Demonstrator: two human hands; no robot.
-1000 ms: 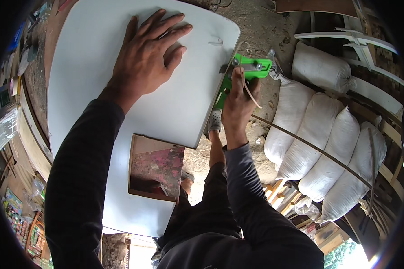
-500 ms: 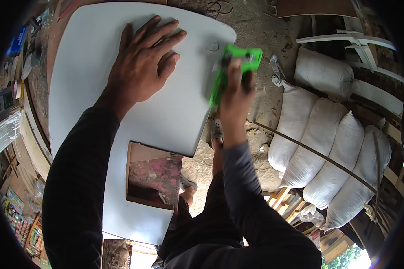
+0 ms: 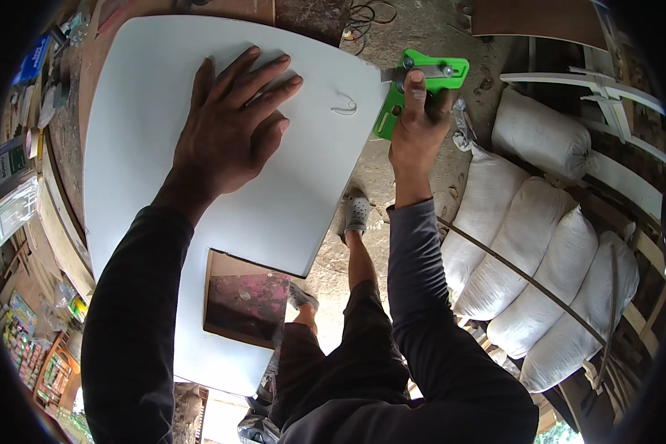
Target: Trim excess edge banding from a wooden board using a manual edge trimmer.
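Fingers (image 3: 238, 72) of the left hand (image 3: 223, 137) lie spread on a white panel (image 3: 288, 192). The right hand (image 3: 420, 132) grips a green tool (image 3: 426, 61) just beside the panel, perhaps touching it.

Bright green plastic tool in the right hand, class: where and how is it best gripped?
Probably at the inner corner of the bright green plastic tool, from the near right, thumb on top, as the right hand holds it: its two bars open that way, while its left side faces the edge of the white, rounded panel, leaving less room.
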